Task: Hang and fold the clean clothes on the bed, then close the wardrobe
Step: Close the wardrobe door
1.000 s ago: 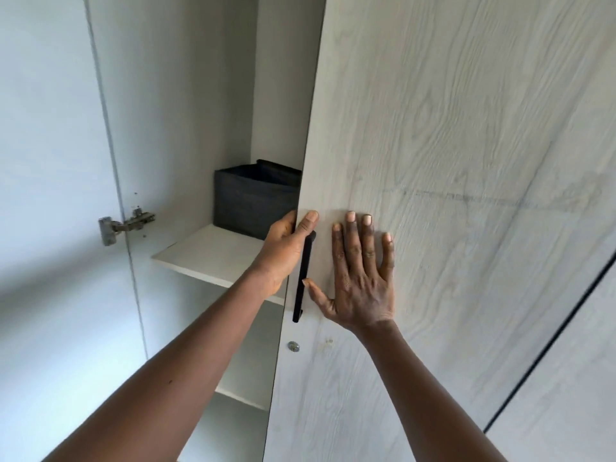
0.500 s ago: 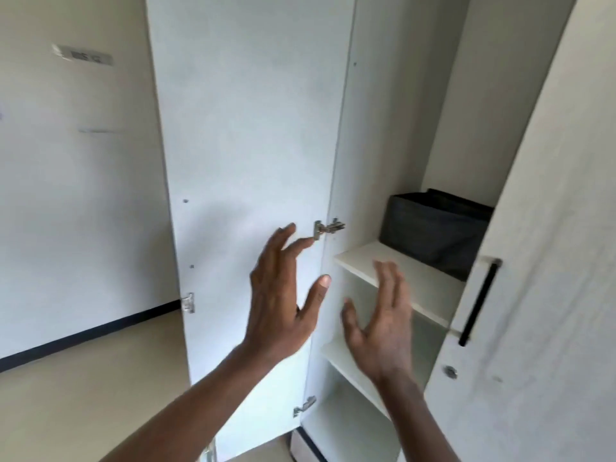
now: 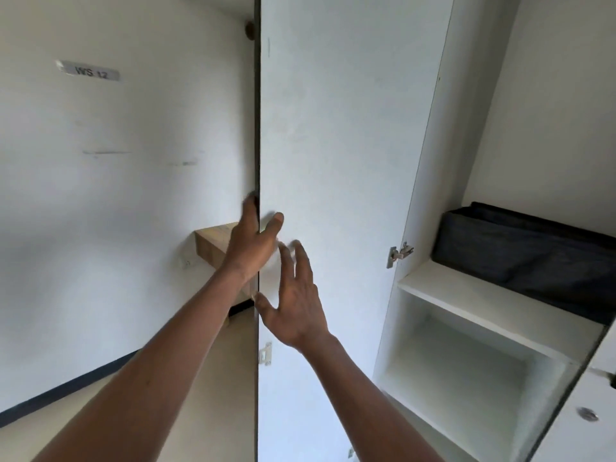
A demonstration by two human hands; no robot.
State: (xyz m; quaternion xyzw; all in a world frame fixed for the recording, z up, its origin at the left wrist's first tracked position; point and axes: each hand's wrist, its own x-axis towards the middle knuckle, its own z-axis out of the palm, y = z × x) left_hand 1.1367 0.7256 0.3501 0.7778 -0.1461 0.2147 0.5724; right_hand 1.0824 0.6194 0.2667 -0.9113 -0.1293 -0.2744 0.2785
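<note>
The wardrobe's left door [image 3: 333, 128] stands open, its white inner face toward me and its dark edge running down the middle of the view. My left hand [image 3: 250, 241] grips that edge at mid height, fingers behind it and thumb on the inner face. My right hand [image 3: 296, 305] is just below and to the right, fingers spread and straight in front of the inner face, holding nothing. No clothes or bed are in view.
Inside the wardrobe a dark fabric box [image 3: 520, 248] sits on a white shelf [image 3: 466, 295], with a metal hinge [image 3: 400, 253] on the side panel. The right door [image 3: 583, 428] shows at the bottom right. A wooden ledge [image 3: 213, 243] juts from the wall behind the left door.
Both hands left the right door and swung left with my view. My left hand has taken hold of the left door's edge; my right hand has come up beside it.
</note>
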